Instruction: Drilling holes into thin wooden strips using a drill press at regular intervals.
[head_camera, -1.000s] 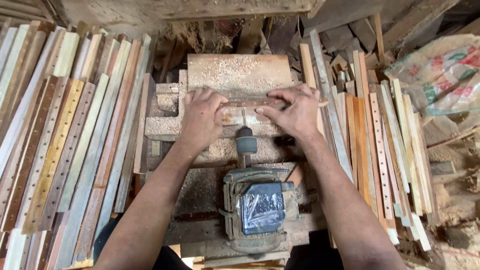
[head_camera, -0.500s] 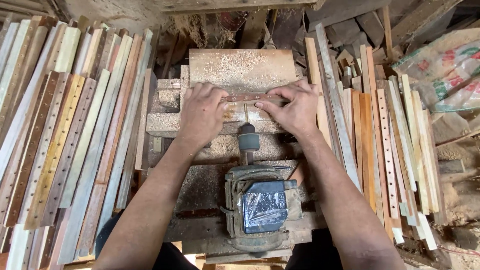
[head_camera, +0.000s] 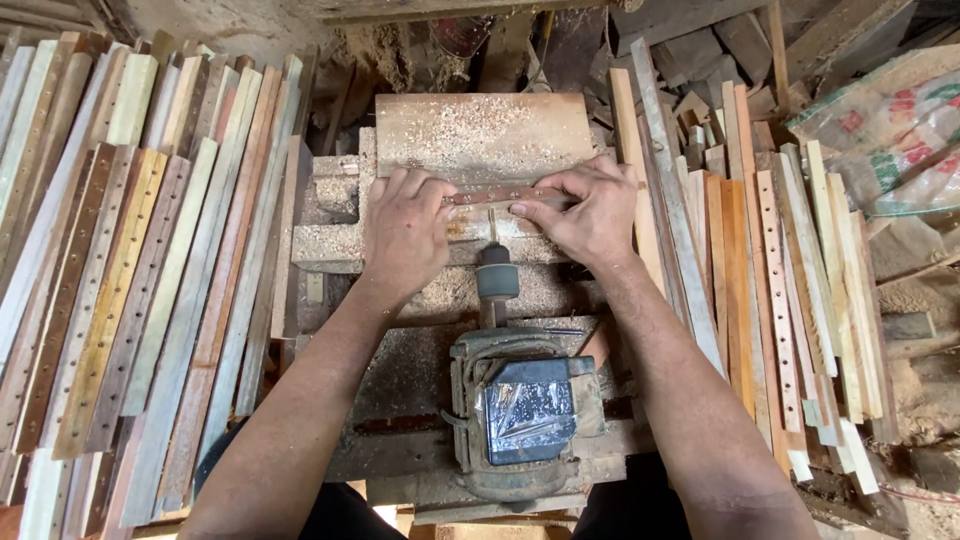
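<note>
A short reddish wooden slat (head_camera: 492, 195) with a row of small holes lies crosswise on a sawdust-covered wooden block. My left hand (head_camera: 404, 232) presses down on its left end and my right hand (head_camera: 585, 212) grips its right end. Just below the slat, a thin drill bit (head_camera: 492, 227) points at it from a grey chuck (head_camera: 496, 280). The chuck sits on the shaft of a worn electric motor (head_camera: 520, 410) between my forearms.
Long drilled wooden slats (head_camera: 130, 270) are stacked in a row on the left. More slats (head_camera: 770, 290) lie in a pile on the right, next to a woven sack (head_camera: 890, 130). A sawdust-strewn board (head_camera: 485, 135) lies behind the slat.
The view has shifted slightly. Both hands and the slat have moved a little away from me, toward the board behind; their hold is unchanged.
</note>
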